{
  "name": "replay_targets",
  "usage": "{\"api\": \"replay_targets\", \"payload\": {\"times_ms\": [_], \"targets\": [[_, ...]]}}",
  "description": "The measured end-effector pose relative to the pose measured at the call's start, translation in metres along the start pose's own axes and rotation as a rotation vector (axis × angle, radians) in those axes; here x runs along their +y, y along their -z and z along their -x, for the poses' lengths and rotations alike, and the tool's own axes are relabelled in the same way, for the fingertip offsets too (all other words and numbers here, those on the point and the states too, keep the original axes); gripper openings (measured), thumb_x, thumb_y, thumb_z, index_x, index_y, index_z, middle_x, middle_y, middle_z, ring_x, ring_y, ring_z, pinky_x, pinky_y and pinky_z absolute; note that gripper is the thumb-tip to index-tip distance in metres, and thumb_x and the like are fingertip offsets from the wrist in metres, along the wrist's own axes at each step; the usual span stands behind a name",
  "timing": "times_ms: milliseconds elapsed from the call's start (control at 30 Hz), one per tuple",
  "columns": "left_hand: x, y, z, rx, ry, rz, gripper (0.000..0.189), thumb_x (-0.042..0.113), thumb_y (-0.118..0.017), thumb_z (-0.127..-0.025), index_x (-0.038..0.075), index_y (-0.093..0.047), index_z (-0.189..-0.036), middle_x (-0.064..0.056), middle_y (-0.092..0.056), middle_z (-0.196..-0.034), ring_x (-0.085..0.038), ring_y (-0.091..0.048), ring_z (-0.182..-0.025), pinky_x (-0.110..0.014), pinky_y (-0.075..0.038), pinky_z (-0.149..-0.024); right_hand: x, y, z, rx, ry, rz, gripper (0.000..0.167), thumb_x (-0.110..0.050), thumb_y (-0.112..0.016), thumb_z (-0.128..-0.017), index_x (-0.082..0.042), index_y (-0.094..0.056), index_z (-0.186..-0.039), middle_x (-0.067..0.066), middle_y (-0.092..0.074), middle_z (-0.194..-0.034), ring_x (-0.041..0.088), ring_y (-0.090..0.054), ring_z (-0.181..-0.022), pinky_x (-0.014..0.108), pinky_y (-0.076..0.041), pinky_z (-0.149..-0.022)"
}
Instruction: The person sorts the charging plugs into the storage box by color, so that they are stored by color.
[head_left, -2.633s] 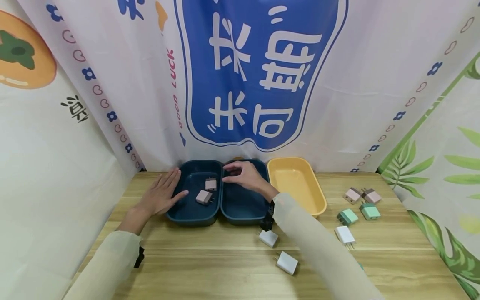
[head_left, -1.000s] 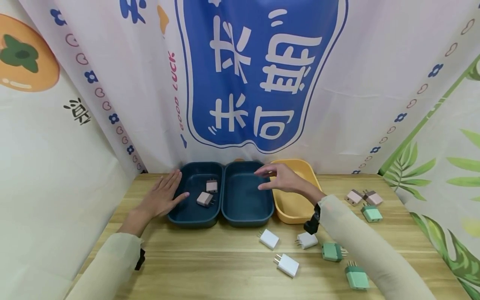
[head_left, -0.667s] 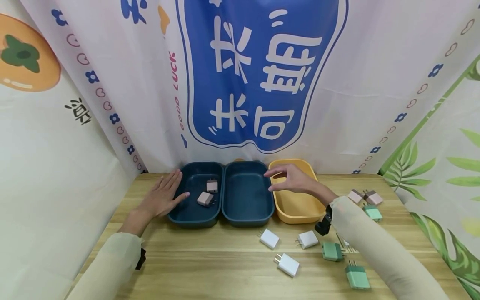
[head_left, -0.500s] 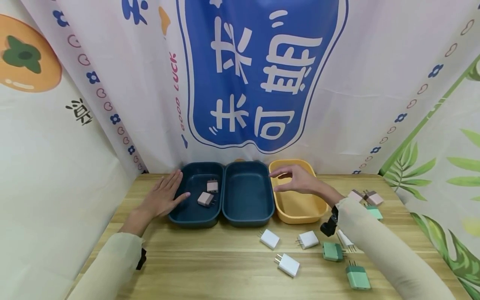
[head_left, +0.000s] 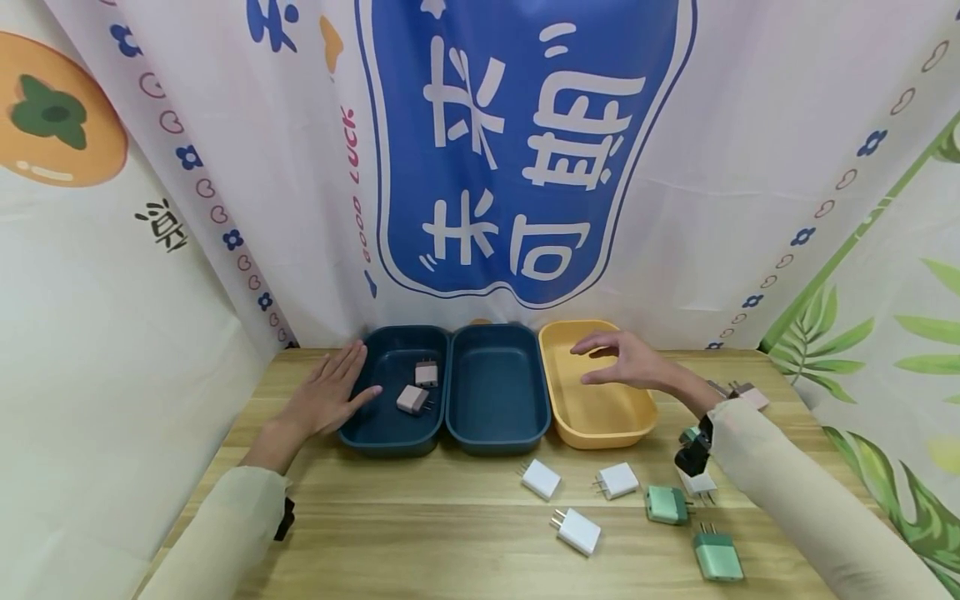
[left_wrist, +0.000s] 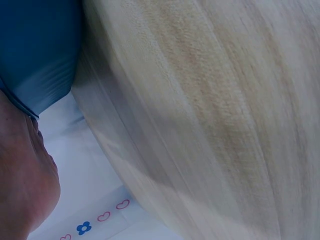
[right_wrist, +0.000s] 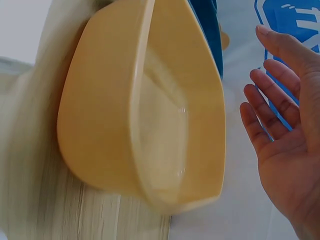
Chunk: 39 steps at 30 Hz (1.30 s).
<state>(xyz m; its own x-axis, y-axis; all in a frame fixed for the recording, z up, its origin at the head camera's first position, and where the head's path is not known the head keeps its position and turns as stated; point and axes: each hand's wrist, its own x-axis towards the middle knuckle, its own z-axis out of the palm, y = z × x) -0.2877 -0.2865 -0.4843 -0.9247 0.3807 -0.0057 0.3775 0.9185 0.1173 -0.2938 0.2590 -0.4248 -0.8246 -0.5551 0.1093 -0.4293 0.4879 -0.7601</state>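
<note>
My left hand (head_left: 322, 396) lies with its fingers straight along the left rim of the left dark-blue bin (head_left: 386, 443). Two pink plug chargers (head_left: 412, 400) sit inside that bin. In the left wrist view, part of the hand (left_wrist: 25, 175) shows against the blue wall. A second dark-blue bin (head_left: 497, 392) stands beside it, with nothing in it. Over the yellow bin (head_left: 592, 408) hovers my right hand (head_left: 626, 360), fingers and thumb apart, holding nothing. The right wrist view shows the palm of the right hand (right_wrist: 295, 125) apart from the yellow bin (right_wrist: 100, 110).
White plug chargers (head_left: 579, 531) and green ones (head_left: 717, 556) lie scattered on the wooden table (head_left: 390, 533) in front and to the right. Pink chargers (head_left: 752, 396) lie at the far right, partly behind the right forearm. A printed curtain (head_left: 315, 208) hangs behind the bins.
My right hand has moved rightward from over the middle blue bin to over the yellow bin, uncovering several chargers on the table. The left hand has stayed on its bin's rim.
</note>
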Motion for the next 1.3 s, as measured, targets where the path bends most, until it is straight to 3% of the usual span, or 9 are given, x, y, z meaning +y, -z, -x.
{"api": "replay_targets", "payload": {"times_ms": [467, 900, 1167, 1300], "targets": [[0.0, 0.0, 0.0, -0.01, 0.004, 0.007, 0.091, 0.064, -0.034, -0.11, -0.001, -0.008, -0.169, -0.021, -0.004, -0.177, -0.043, -0.008, -0.163, -0.064, -0.005, -0.13, 0.015, 0.026, 0.024, 0.039, -0.051, 0.074, 0.05, -0.015, -0.087, -0.088, 0.003, -0.071, -0.132, 0.02, -0.068, -0.137, 0.046, -0.064, -0.125, 0.062, -0.048, -0.111], [0.001, -0.001, 0.0, -0.013, 0.013, 0.005, 0.092, 0.065, -0.033, -0.11, -0.001, -0.007, -0.169, -0.022, -0.004, -0.177, -0.042, -0.007, -0.163, -0.063, -0.005, -0.13, 0.028, 0.048, 0.053, 0.072, -0.165, 0.103, 0.054, -0.024, -0.087, -0.09, -0.001, -0.07, -0.135, 0.02, -0.068, -0.138, 0.043, -0.063, -0.129, 0.061, -0.05, -0.109], [0.001, -0.001, -0.001, 0.018, -0.001, 0.023, 0.09, 0.063, -0.035, -0.11, -0.002, -0.011, -0.168, -0.022, -0.007, -0.177, -0.043, -0.01, -0.163, -0.064, -0.007, -0.13, 0.044, 0.059, 0.071, 0.086, -0.197, 0.118, 0.053, -0.022, -0.085, -0.092, 0.0, -0.069, -0.137, 0.02, -0.068, -0.139, 0.043, -0.063, -0.126, 0.059, -0.052, -0.106], [0.0, -0.001, -0.001, 0.012, -0.002, 0.01, 0.09, 0.063, -0.034, -0.11, -0.002, -0.01, -0.169, -0.022, -0.007, -0.177, -0.042, -0.009, -0.163, -0.063, -0.007, -0.13, 0.053, 0.064, 0.081, 0.073, -0.185, 0.128, 0.047, -0.017, -0.084, -0.092, -0.002, -0.07, -0.135, 0.02, -0.068, -0.138, 0.043, -0.064, -0.125, 0.049, -0.055, -0.105]]}}
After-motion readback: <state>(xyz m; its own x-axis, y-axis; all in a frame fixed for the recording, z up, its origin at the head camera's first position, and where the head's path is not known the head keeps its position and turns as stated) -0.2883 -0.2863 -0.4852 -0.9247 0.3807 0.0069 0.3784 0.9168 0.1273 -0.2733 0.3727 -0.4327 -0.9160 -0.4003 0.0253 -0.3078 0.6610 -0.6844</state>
